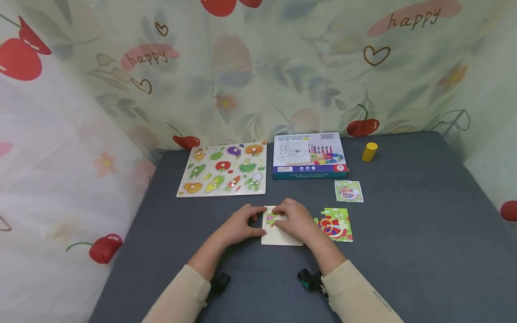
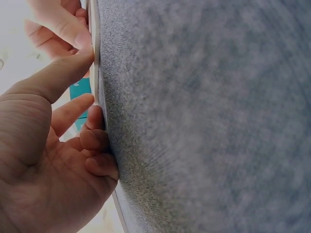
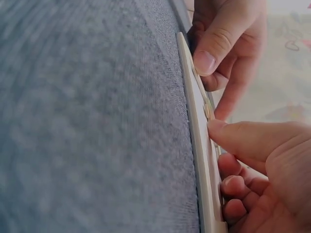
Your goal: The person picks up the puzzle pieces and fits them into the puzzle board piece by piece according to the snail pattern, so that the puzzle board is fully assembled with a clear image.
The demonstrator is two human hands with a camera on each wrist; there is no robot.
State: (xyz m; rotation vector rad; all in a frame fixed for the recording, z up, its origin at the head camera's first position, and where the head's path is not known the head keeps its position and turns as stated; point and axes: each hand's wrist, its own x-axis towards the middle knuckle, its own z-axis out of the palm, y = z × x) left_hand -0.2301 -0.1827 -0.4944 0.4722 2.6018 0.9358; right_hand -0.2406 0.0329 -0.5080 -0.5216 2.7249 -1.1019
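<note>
A pale square puzzle tray [image 1: 282,238] lies flat on the dark table. My left hand [image 1: 243,225] holds the tray's left side, with thumb and index finger at its edge; its other fingers are curled in the left wrist view. At the tray's upper left is a green puzzle piece [image 1: 269,218] with a pink shape on it. My right hand [image 1: 295,220] reaches over the tray and pinches at this piece between thumb and fingers, hiding part of it. Right of that hand, joined puzzle pieces [image 1: 338,224] show a red and blue snail on green, partly covered by the wrist.
A small picture card [image 1: 349,191] lies beyond the joined pieces. Farther back are a vegetable puzzle board [image 1: 222,169], a boxed bead set [image 1: 308,155] and a yellow cylinder [image 1: 369,152]. A printed cloth [image 1: 266,98] hangs behind the table.
</note>
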